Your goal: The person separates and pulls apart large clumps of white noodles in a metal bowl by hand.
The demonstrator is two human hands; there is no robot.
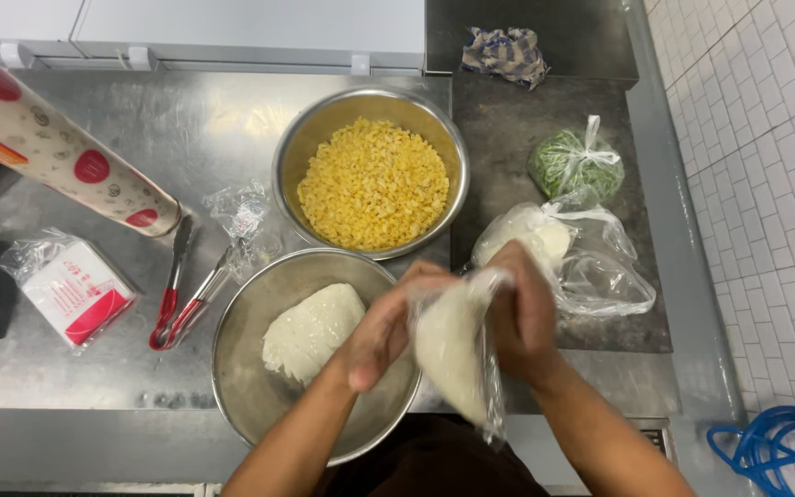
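Both hands, left hand (pixel 386 329) and right hand (pixel 521 311), pinch one clear bag of white dough (pixel 453 350) above the counter (pixel 94 387); two steel bowls (pixel 259 405) stand behind.

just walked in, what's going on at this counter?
A person holds a clear plastic bag of white dough-like stuff in both hands, left hand and right hand, at the rim of a steel bowl. A white block already lies in that bowl. Behind it sits a second bowl of yellow kernels. Red-handled tongs lie to the left.
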